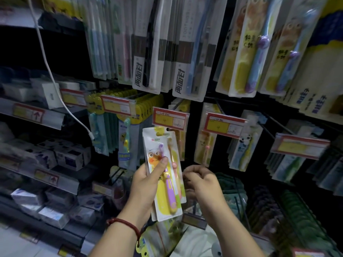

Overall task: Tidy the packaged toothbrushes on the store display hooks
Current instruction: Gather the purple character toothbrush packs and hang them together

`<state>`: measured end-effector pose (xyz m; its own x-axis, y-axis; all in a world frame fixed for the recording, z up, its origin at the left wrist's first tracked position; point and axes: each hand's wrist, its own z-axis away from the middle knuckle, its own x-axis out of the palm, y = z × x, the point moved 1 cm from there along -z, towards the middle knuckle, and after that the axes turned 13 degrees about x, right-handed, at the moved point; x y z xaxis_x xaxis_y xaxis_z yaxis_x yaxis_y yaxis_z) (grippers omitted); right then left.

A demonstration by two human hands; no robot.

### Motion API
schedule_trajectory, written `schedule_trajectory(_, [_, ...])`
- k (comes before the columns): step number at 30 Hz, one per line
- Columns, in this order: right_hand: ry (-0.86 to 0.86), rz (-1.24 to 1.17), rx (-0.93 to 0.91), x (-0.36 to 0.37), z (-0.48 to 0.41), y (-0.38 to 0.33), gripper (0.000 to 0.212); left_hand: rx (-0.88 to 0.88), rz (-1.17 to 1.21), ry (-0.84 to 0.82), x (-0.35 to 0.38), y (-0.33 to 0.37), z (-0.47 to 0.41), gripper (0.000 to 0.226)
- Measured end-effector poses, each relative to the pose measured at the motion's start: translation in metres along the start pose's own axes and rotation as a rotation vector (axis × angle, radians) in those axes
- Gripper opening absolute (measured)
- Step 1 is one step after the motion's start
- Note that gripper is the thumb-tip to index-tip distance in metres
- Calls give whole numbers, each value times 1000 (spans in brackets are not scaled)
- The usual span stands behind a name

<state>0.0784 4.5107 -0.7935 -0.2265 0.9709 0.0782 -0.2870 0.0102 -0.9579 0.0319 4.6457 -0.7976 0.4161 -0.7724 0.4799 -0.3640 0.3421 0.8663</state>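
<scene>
Against dim store hooks (275, 124), left hand (146, 180) grips toothbrush packs (168, 191) (right hand (202, 182) curled beside, grip unclear).

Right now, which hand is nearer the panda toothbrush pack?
Right. The right hand is below-left of the panda pack; the left hand is farther left, gripping the purple toothbrush pack.

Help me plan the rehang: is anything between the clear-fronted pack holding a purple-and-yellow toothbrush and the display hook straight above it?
Yes: the red-and-yellow price tag hangs at that hook's front end, directly above the clear-fronted toothbrush pack gripped by the left hand. Nothing else visible lies between them.
</scene>
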Motion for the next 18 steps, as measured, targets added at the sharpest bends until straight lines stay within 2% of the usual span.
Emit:
schedule_trajectory(5, [-80, 111, -49, 3, -1, -1, 17, -14, -31, -64, -2, -1, -1, 25])
schedule_trajectory(10, [115, 0, -141, -2, -14, -5, 23, 71, -96, 57, -6, -5, -11, 19])
schedule_trajectory(18, [276, -76, -246, -25, -26, -18, 19, 20, -72, 39, -5, -7, -9, 19])
